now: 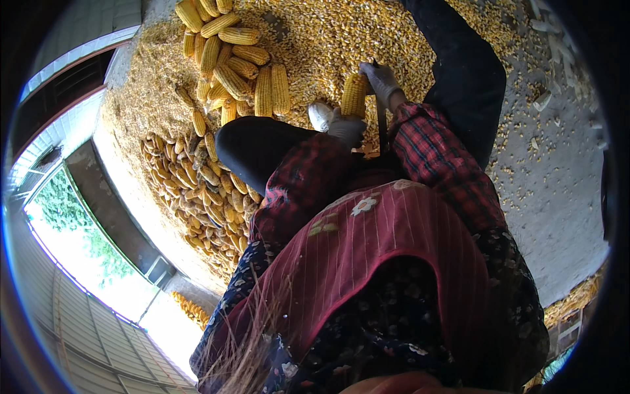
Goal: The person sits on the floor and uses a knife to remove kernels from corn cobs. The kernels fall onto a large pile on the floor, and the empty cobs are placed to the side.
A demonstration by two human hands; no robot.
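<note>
An ear of yellow corn (353, 96) stands roughly upright between my two gloved hands. My left hand (347, 129) is closed around its lower end. At its upper right is my right hand (380, 81), with curled fingers against or close to a dark, narrow tool whose tip shows above the fingers; its kind cannot be told. A dark upright bar (382, 125) runs below my right hand towards my lap. Loose corn kernels (315, 44) cover the floor beyond my hands.
Whole yellow ears (237, 69) are piled at the upper left. A larger heap of ears (202, 197) lies beyond my left knee (266, 143). Bare cobs (556, 49) lie at the upper right on the concrete floor (551, 197). My right leg (465, 74) stretches forward.
</note>
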